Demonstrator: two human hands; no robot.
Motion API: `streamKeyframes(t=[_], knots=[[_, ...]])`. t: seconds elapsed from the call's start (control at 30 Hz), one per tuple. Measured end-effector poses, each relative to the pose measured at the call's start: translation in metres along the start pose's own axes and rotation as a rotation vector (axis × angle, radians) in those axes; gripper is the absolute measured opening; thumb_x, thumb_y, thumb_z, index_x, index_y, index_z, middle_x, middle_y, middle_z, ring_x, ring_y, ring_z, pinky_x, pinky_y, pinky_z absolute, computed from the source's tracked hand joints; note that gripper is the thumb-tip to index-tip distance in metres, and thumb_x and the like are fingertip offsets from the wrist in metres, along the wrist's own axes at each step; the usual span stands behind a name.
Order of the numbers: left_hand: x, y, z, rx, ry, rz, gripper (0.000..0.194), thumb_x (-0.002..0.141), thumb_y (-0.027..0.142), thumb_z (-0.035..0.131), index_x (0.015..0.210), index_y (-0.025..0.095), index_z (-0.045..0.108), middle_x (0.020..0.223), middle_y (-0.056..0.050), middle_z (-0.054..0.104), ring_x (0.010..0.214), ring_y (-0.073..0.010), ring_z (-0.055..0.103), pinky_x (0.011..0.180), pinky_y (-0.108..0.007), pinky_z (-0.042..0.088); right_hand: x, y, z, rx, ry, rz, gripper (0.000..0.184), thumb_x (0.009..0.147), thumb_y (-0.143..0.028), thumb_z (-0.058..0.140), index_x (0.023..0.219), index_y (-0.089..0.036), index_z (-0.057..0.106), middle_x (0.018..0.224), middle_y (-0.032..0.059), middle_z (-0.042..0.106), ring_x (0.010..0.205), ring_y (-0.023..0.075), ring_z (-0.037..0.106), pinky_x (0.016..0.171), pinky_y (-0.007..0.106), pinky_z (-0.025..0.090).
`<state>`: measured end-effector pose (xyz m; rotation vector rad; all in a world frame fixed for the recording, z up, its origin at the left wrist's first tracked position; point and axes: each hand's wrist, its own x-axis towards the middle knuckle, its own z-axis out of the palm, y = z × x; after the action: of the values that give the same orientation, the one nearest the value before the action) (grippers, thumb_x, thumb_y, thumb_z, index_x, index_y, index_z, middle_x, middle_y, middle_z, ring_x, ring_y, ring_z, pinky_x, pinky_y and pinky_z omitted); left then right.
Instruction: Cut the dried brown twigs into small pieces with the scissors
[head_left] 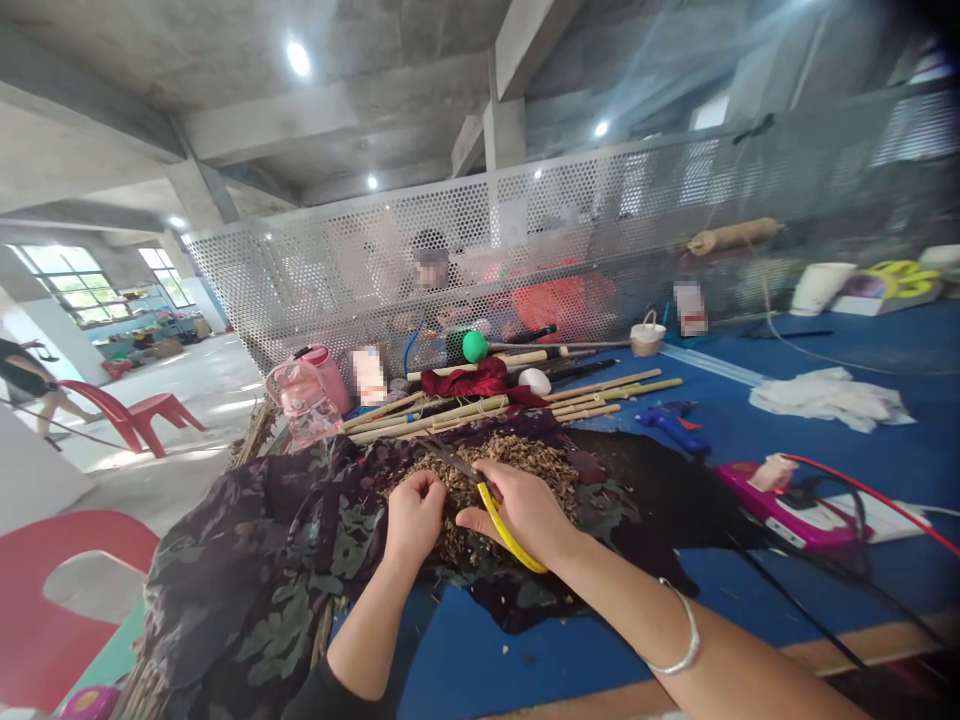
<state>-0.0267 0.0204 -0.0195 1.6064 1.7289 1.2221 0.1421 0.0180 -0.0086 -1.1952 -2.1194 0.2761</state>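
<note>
My right hand (529, 508) grips a pair of scissors (495, 512) with yellow handles, the dark blades pointing up and to the left. Close by on the left, my left hand (414, 518) is closed, its thumb and fingers pressed together; whatever they pinch is hidden or too small to name. Both hands are over a heap of dry brown plant bits (540, 468), possibly husks or chopped stalks. Beneath the heap lies a dark cloth (281, 590) with a leafy pattern, spread across the blue table (480, 665).
Behind the heap lie several bamboo sticks (480, 408), a dark red cloth (472, 380) and a green ball (475, 346). A pink bag (315, 390) stands left. On the right are a blue glue gun (675, 428), a magenta power strip (795, 510) with cables and a white cloth (829, 398). A perforated metal screen (337, 260) runs behind.
</note>
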Motion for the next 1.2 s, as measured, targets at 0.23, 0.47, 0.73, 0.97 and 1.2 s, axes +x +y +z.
streamKeyframes(t=[0.23, 0.47, 0.73, 0.97, 1.2], knots=[[-0.002, 0.002, -0.001, 0.095, 0.036, 0.102, 0.019, 0.072, 0.023, 0.045, 0.054, 0.017, 0.050, 0.050, 0.004, 0.045, 0.053, -0.0103, 0.040, 0.052, -0.021, 0.028, -0.001, -0.006, -0.007, 0.109, -0.034, -0.064, 0.058, 0.073, -0.057, 0.058, 0.115, -0.018, 0.051, 0.102, 0.0112, 0.063, 0.084, 0.0222, 0.062, 0.072, 0.031, 0.046], [-0.002, -0.003, 0.001, 0.234, 0.060, 0.214, 0.033, 0.081, 0.038, 0.046, 0.057, 0.017, 0.055, 0.054, 0.002, 0.050, 0.055, -0.0113, 0.044, 0.055, -0.022, 0.031, 0.013, -0.005, -0.038, 0.727, -0.470, 0.182, 0.054, 0.082, -0.067, 0.032, 0.095, -0.019, 0.054, 0.059, -0.0024, 0.053, 0.039, 0.0084, 0.043, 0.039, 0.021, 0.037], [-0.005, 0.006, 0.000, 0.189, 0.045, 0.335, 0.019, 0.080, 0.026, 0.054, 0.093, 0.017, 0.065, 0.079, -0.004, 0.061, 0.067, -0.0137, 0.055, 0.066, -0.025, 0.042, 0.033, 0.018, -0.063, 0.989, -0.307, 0.240, 0.051, 0.079, -0.067, 0.041, 0.095, -0.019, 0.051, 0.057, -0.0055, 0.048, 0.039, 0.0058, 0.039, 0.036, 0.018, 0.037], [-0.021, 0.036, 0.019, 0.312, -0.474, 0.515, 0.013, 0.074, 0.029, 0.064, 0.082, 0.020, 0.069, 0.080, -0.004, 0.062, 0.073, -0.0161, 0.057, 0.067, -0.025, 0.043, 0.020, 0.035, -0.034, 1.045, -0.021, 0.175, 0.047, 0.080, -0.062, 0.044, 0.099, -0.020, 0.048, 0.063, -0.0049, 0.046, 0.043, 0.0060, 0.040, 0.039, 0.018, 0.036], [-0.017, 0.033, 0.037, 0.396, -0.649, 0.434, 0.026, 0.065, 0.021, 0.070, 0.090, 0.020, 0.070, 0.078, -0.004, 0.064, 0.072, -0.0182, 0.059, 0.065, -0.026, 0.044, 0.015, 0.046, -0.027, 1.043, 0.156, 0.152, 0.043, 0.080, -0.060, 0.047, 0.097, -0.021, 0.047, 0.063, -0.0056, 0.045, 0.043, 0.0069, 0.040, 0.039, 0.021, 0.040]])
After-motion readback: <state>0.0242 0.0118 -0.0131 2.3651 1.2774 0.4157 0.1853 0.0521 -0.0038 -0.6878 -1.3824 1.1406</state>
